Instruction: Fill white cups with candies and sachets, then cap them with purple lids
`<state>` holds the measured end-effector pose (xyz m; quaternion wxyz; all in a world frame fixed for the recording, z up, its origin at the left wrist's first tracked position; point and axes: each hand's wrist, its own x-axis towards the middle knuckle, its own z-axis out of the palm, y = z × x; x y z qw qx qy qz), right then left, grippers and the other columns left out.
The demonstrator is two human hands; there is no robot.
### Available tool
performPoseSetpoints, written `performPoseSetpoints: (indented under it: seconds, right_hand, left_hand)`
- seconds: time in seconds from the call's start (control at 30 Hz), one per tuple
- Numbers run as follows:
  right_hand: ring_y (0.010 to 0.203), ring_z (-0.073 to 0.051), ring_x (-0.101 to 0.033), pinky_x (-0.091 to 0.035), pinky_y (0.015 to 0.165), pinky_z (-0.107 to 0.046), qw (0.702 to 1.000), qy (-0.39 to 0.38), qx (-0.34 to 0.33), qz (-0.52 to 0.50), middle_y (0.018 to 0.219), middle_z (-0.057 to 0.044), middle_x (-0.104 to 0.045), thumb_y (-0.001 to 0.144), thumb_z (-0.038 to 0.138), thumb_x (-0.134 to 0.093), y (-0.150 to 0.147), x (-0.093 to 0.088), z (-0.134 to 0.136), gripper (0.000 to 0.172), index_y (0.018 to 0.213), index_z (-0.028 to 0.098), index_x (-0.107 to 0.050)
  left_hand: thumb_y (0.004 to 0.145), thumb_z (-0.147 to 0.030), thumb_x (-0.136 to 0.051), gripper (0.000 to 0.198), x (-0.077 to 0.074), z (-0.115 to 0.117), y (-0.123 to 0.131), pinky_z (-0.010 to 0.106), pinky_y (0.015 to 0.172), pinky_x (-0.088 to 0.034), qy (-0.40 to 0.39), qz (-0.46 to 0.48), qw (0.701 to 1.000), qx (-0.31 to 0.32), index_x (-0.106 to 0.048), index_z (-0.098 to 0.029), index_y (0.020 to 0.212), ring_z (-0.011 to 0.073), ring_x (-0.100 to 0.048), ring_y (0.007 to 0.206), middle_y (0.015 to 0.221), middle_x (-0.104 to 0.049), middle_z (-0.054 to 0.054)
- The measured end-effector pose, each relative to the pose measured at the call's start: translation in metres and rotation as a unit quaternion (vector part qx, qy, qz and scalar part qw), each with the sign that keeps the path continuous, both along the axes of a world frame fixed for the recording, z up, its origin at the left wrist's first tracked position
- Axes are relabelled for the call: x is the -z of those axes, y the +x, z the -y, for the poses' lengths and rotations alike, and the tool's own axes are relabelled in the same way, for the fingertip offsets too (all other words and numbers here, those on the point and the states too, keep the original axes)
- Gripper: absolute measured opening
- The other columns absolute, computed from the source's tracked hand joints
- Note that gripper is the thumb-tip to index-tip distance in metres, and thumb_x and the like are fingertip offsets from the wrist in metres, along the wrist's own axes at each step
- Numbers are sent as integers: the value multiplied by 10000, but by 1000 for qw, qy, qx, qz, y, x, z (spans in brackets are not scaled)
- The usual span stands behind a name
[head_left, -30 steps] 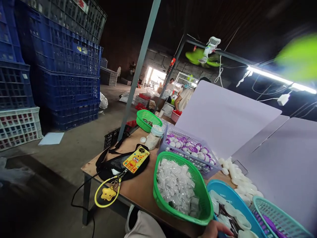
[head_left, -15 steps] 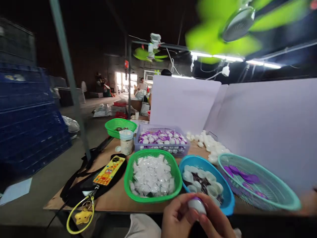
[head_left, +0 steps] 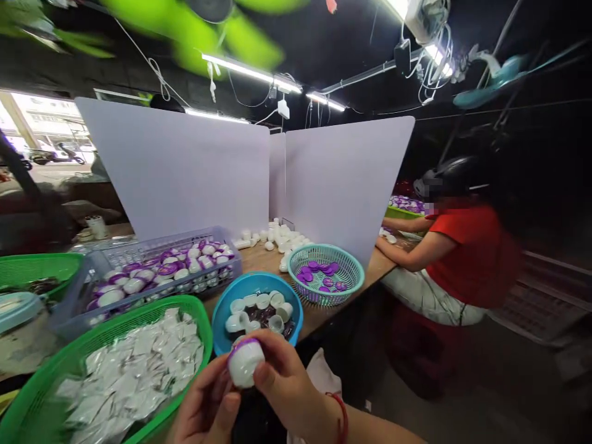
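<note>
Both my hands hold one small white jar with a purple rim [head_left: 244, 362] low in the middle of the view. My right hand [head_left: 289, 388] wraps its fingers over the jar from the right; a red string is on that wrist. My left hand [head_left: 206, 408] pinches the jar from below left. Just beyond the jar stands a blue bowl [head_left: 229, 299] with white caps in it. To its left a green basket [head_left: 190, 308] holds clear plastic packets.
A lilac basket [head_left: 231, 262] of white-and-purple jars stands behind. A teal basket [head_left: 324, 253] holds purple discs, with loose white caps [head_left: 277, 235] beyond. White divider boards [head_left: 185, 166] back the table. A person in a red top [head_left: 467, 253] sits at the right.
The view has swung far to the right, from the blue crates to the seated person. My hands have come up holding the jar, now higher and clearer in view.
</note>
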<state>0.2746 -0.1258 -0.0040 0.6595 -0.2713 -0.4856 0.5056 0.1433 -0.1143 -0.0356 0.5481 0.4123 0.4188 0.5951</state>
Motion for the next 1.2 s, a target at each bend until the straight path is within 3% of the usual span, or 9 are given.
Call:
performPoseSetpoints:
  seconds: [0.1, 0.27, 0.37, 0.53, 0.73, 0.9, 1.0, 1.1, 1.2]
  right_hand:
    - [814, -161, -549, -465, 753, -287, 999, 30, 22, -30, 968, -27, -634, 920, 617, -777, 4, -3, 2, 465, 1239, 286, -709]
    - [971, -183, -643, -530, 882, -289, 986, -63, -44, -150, 1089, -29, -722, 806, 492, -932, 17, -10, 2, 422, 1148, 306, -767]
    - [1025, -192, -679, -547, 951, -306, 979, -92, -64, -171, 1122, -29, -766, 797, 419, -951, 25, -15, -1, 366, 1117, 313, -808]
    - [987, -194, -715, -577, 909, -292, 981, -101, -27, -163, 1074, -26, -800, 770, 406, -968, 26, -16, -8, 330, 1065, 323, -845]
    - [944, -221, -741, -615, 829, -310, 988, -129, -30, -74, 1041, -55, -807, 773, 504, -946, 28, -11, -24, 371, 1093, 350, -839]
    - [1075, -264, -737, -611, 914, -341, 987, -48, -42, 145, 1164, -86, -775, 855, 469, -876, 33, -32, -81, 290, 1099, 317, -839]
    - [1076, -270, -708, -578, 933, -370, 961, 30, 28, 274, 1161, -88, -758, 878, 441, -833, 31, -52, -137, 313, 1149, 287, -805]
    - [996, -266, -674, -551, 879, -390, 940, 47, 77, 329, 1086, -78, -758, 857, 459, -812, 24, -57, -199, 362, 1155, 260, -756]
    - [820, -238, -599, -496, 754, -368, 932, 15, 92, 349, 870, -46, -708, 821, 431, -817, 9, -52, -255, 288, 1039, 257, -747]
  left_hand:
    - [638, -525, -996, 556, -6, -3, 7, 329, 848, -686, 8, 0, 1000, 10, -793, -246, 1074, 298, -811, 1008, 1075, -859, 51]
    - [754, -466, -949, 426, -29, -4, 23, 278, 932, -635, 90, 18, 995, 37, -805, -242, 1087, 225, -781, 1056, 1151, -832, 57]
    - [792, -452, -932, 392, -37, -4, 33, 284, 959, -618, 75, 45, 994, 59, -793, -241, 1090, 217, -758, 1086, 1158, -815, 58]
    - [790, -451, -938, 370, -41, -4, 41, 254, 941, -599, 29, 107, 991, 73, -780, -276, 1074, 180, -735, 1057, 1140, -801, 22]
    - [830, -466, -903, 345, -43, -18, 27, 319, 936, -587, 39, 95, 991, 89, -756, -254, 1059, 227, -727, 1076, 1190, -772, 55]
    - [882, -416, -859, 384, -56, -48, -29, 411, 1162, -472, 71, -43, 991, 101, -706, -287, 1210, 281, -616, 1373, 1470, -661, 84]
    - [881, -415, -854, 476, -70, -68, -88, 432, 1239, -391, 109, -131, 985, -23, -672, -310, 1308, 275, -541, 1458, 1500, -636, 79]
    - [866, -488, -844, 424, -79, -90, -154, 399, 1141, -489, 114, -162, 970, -139, -708, -269, 1203, 273, -633, 1336, 1377, -708, 89]
    - [809, -614, -841, 489, -72, -104, -211, 387, 1043, -556, 66, -201, 957, -197, -739, -241, 1109, 289, -700, 1211, 1250, -768, 98]
